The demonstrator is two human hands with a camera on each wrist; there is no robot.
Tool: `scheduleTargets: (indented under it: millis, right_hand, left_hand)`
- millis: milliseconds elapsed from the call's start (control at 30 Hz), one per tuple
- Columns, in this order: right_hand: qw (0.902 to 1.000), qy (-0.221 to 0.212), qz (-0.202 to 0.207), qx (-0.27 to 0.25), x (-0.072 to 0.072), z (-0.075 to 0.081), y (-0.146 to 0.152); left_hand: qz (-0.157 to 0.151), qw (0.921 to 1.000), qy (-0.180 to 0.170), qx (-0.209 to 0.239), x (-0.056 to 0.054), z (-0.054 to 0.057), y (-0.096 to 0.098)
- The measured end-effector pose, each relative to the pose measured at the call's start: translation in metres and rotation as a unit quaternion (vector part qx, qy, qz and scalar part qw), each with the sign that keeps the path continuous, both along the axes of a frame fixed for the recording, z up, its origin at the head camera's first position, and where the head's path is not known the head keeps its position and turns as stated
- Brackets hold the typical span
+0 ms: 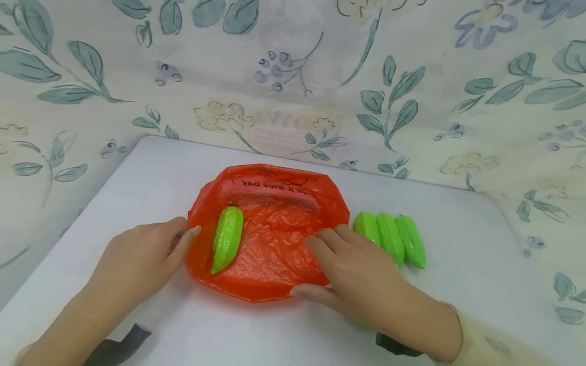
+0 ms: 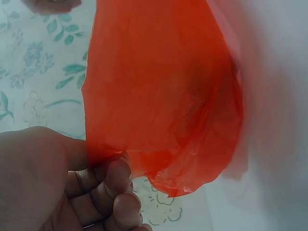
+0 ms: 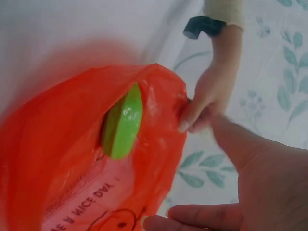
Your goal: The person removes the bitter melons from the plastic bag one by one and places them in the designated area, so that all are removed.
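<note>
A red plastic bag printed "HAVE A NICE DAY" stands with its mouth spread wide on the white table. Inside, at its left, lies one bright green ridged fruit resembling a star fruit. My left hand pinches the bag's left rim between thumb and fingers, as the left wrist view also shows. Over the bag's right side is my right hand, fingers and thumb spread apart with nothing between them in the right wrist view. Three similar green fruits lie side by side right of the bag, partly behind that hand.
The white table has rounded corners. Behind it hangs a leaf-and-flower patterned cloth. A dark strap shows below the left forearm. Another bit of green shows beneath the right wrist, mostly hidden.
</note>
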State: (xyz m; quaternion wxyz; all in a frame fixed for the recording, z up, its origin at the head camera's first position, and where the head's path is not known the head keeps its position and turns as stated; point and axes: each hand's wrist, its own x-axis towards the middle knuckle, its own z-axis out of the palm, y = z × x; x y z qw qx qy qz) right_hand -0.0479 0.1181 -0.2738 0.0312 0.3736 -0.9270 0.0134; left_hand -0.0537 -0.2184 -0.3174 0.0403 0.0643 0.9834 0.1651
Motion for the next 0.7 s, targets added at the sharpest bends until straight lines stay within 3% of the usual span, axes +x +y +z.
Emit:
scheduleTargets:
  millis: [133, 233, 500, 700]
  right_hand:
    - [0.9989, -0.002, 0.010, 0.045, -0.008, 0.003, -0.023]
    - [0.9980, -0.028, 0.006, 0.057, -0.016, 0.000, -0.040]
    - [0.9877, -0.145, -0.023, 0.054, -0.052, -0.021, -0.084]
    - [0.9676, -0.249, -0.041, 0.019, -0.076, -0.038, -0.105]
  left_hand:
    - [0.000, 1.0000, 0.006, 0.004, 0.002, 0.001, 0.001]
    - [0.000, 0.9999, 0.010, 0.006, 0.002, 0.001, 0.000]
    - [-0.001, 1.0000, 0.007, -0.002, 0.001, 0.001, -0.001]
    - [-0.002, 0.9999, 0.011, -0.004, 0.001, -0.001, -0.003]
